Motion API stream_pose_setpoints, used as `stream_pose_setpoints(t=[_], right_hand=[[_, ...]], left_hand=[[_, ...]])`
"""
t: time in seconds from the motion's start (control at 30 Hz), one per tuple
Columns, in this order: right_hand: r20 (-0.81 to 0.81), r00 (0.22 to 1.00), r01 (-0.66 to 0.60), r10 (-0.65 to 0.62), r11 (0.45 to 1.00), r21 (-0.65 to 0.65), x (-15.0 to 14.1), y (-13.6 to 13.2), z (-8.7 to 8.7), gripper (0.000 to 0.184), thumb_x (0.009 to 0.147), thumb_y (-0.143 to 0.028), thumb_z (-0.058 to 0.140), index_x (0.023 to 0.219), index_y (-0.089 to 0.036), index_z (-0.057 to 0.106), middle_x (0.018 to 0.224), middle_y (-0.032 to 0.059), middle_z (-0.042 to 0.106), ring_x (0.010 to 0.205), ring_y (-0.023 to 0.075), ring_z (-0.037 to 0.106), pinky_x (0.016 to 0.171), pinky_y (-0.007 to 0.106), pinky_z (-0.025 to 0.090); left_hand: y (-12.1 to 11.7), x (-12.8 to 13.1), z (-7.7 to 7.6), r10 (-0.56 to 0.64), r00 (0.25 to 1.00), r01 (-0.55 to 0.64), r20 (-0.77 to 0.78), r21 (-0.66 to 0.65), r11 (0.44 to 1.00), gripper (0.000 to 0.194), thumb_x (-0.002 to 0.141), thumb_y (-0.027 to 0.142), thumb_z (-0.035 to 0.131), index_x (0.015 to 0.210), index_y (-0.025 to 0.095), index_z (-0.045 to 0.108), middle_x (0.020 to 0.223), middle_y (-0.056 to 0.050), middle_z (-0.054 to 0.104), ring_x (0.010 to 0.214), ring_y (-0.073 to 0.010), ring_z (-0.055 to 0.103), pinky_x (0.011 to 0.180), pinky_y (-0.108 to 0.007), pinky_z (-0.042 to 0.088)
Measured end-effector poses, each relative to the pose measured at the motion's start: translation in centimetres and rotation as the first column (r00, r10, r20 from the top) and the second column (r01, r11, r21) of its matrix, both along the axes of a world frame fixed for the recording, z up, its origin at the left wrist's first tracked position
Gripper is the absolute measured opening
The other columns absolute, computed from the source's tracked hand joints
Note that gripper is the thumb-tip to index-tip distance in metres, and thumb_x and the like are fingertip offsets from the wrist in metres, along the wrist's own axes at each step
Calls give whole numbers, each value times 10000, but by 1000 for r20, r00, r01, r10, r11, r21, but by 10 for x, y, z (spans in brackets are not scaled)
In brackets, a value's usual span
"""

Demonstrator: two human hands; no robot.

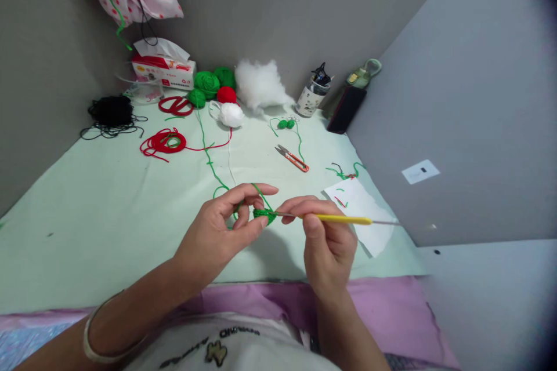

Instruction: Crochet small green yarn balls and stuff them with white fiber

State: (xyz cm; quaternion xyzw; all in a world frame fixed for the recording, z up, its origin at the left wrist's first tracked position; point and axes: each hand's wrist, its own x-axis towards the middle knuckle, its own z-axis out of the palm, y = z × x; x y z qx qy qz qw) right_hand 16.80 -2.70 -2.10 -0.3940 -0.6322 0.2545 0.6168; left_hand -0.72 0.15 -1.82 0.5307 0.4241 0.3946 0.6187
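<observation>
Between the thumb and fingers of my left hand [217,223] is a small green crochet piece [263,216]. Green yarn [208,153] runs from a green ball at the back down to this hand and passes over its raised index finger. My right hand [328,237] is closed around the yellow handle of a crochet hook [343,219]. The hook's metal shaft points left and its tip meets the green piece, where the exact stitch is too small to make out. Both hands are above the front part of the table.
Orange thread snips [292,159] lie beyond my hands, near two small green pieces [286,124]. White paper [363,214] with yarn scraps lies right. Behind are green yarn balls [206,85], white stuffing [263,84], red-handled scissors [176,105], a tissue box [165,72], black yarn [111,113] and a pen jar [311,98].
</observation>
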Motion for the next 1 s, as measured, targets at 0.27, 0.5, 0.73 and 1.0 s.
stream_pose_setpoints(t=[0.27,0.5,0.73,1.0], right_hand=[[455,803,141,-386,864,484,-3,-4,-13,298,947,-107,627,1182,-270,710,1044,70,731,937,206,702,740,344,592],[-186,982,27,-19,999,39,-7,7,-5,199,1017,-212,562,987,-248,755,852,34,716,767,168,654,621,310,525],[-224,974,-16,-8,994,-105,-7,6,-11,162,1000,-246,611,994,-255,772,891,29,755,786,160,682,689,306,557],[-272,961,-77,45,991,-107,-6,7,-11,161,995,-250,621,978,-254,782,910,43,755,834,173,690,680,302,557]], left_hand=[[1,3,5,-47,921,154,387,-251,956,459,834,323,811,1279,275,711,831,30,569,648,-80,428,631,-202,386],[6,1,5,-45,887,174,459,-243,954,346,852,253,800,1195,276,761,892,8,623,815,-101,524,764,-185,429],[1,5,4,-100,911,190,400,-191,963,325,855,287,803,1178,295,765,969,0,698,952,-140,591,898,-248,449],[3,5,6,-75,905,164,418,-182,970,335,850,293,816,1180,287,757,941,1,729,904,-148,646,931,-290,481]])
